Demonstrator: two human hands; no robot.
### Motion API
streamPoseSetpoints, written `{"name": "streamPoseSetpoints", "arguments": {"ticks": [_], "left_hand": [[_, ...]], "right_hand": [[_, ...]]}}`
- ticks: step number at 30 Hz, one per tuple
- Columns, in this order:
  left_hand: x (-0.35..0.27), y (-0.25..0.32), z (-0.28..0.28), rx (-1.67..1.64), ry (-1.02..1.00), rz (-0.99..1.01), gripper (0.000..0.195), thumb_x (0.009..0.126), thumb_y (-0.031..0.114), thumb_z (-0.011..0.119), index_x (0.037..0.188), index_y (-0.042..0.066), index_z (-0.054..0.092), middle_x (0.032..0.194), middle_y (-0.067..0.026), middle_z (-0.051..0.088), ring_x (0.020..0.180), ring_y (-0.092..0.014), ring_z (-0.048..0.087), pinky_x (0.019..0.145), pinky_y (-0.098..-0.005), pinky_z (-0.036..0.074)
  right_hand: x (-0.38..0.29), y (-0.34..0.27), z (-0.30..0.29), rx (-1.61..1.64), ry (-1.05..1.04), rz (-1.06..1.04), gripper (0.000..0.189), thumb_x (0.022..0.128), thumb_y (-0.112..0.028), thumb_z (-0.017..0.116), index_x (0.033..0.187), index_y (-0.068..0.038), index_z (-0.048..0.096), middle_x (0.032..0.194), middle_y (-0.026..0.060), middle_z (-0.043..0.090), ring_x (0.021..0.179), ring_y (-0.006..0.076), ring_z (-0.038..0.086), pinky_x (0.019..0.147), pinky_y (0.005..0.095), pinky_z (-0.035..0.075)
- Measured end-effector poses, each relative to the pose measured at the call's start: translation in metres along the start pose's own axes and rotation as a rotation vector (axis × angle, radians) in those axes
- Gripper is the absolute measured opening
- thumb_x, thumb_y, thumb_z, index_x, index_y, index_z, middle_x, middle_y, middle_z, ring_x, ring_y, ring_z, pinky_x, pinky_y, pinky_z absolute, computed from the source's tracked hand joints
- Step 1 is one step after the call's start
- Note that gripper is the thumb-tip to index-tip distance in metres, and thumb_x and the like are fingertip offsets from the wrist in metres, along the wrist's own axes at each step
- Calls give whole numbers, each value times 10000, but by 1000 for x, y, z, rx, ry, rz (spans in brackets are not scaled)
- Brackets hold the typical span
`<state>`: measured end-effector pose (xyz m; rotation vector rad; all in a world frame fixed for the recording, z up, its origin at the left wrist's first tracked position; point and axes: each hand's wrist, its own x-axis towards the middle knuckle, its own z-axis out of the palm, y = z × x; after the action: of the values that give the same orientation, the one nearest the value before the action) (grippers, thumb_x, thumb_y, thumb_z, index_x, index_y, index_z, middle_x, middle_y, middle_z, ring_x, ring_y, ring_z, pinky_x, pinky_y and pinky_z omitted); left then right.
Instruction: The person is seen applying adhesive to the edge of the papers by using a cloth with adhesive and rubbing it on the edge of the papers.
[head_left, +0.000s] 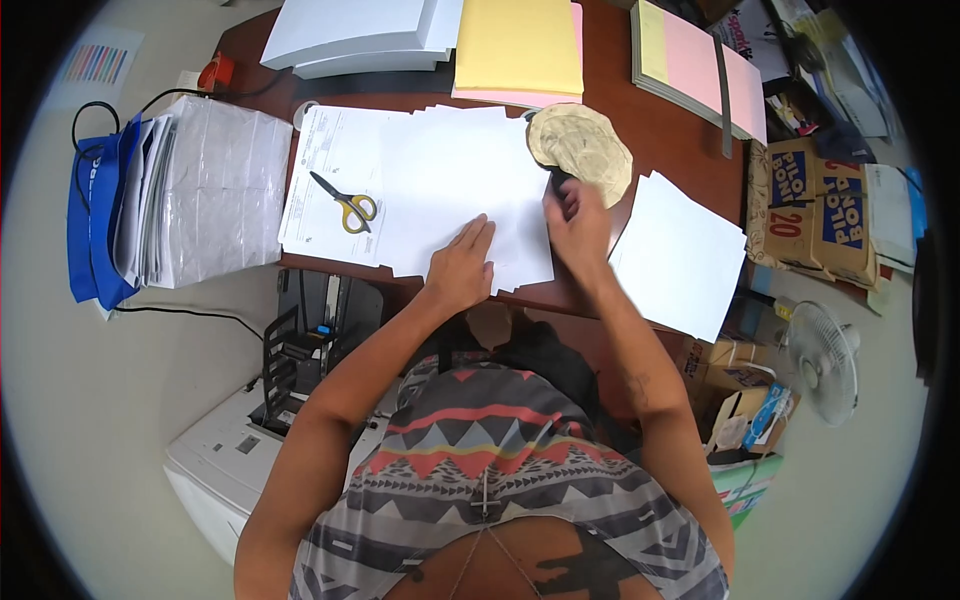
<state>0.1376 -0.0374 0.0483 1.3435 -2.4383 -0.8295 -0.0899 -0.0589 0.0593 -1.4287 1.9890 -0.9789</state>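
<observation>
My left hand lies flat, palm down, on a spread of white paper sheets on the desk. At the right edge of those sheets is my right hand, its fingers curled beside a small dark object; whether it grips anything is not plain. Just above it lies a round, crumpled, cream-coloured piece, its material unclear. Scissors with yellow and grey handles rest on printed sheets at the left. Another stack of white sheets lies right of my right hand.
A wrapped bundle and a blue bag of papers stand left. White paper reams, yellow sheets and a pink pad stack line the far side. Cardboard boxes and a fan are right; a printer is lower left.
</observation>
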Motion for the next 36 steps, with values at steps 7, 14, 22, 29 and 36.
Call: {"name": "streamPoseSetpoints", "arguments": {"ticks": [7, 14, 22, 29, 36], "left_hand": [[-5, -3, 2, 11, 12, -10, 670, 810, 116, 678, 1424, -33, 457, 1499, -256, 457, 1365, -405, 487, 1070, -462, 479], [-21, 5, -34, 86, 320, 75, 754, 810, 197, 781, 1475, 7, 481, 1404, -234, 580, 1260, -386, 608, 1011, -450, 510], [-30, -43, -99, -1582, 592, -743, 314, 1020, 81, 597, 1278, -91, 548, 1218, -182, 671, 1027, -264, 707, 895, -399, 594], [-31, -79, -28, -1607, 507, -823, 329, 1008, 38, 589, 1302, -97, 531, 1279, -188, 642, 1123, -288, 674, 1011, -414, 542], [-28, -72, -21, -1842, 259, -958, 368, 1048, 108, 534, 1362, -76, 478, 1295, -185, 633, 1148, -297, 669, 1013, -424, 544]], "right_hand": [[-40, -4, 40, 37, -462, 328, 321, 814, -283, 828, 752, 5, 700, 648, 82, 659, 557, 180, 583, 571, 346, 482], [-7, -34, 3, 1058, -738, 785, 259, 870, -224, 781, 879, 28, 725, 656, 24, 630, 542, 175, 565, 587, 298, 500], [54, 30, -9, -507, -180, -85, 742, 805, -292, 801, 1438, -60, 489, 1371, 180, 549, 1266, 362, 510, 1040, 478, 423], [91, 54, -33, 127, 383, 42, 230, 801, -108, 672, 997, 10, 691, 1116, 168, 649, 1031, 268, 618, 834, 373, 522], [5, -66, 44, 145, -132, -586, 362, 697, 7, 646, 1047, 23, 555, 1427, 282, 534, 1334, 470, 490, 1120, 514, 396]]}}
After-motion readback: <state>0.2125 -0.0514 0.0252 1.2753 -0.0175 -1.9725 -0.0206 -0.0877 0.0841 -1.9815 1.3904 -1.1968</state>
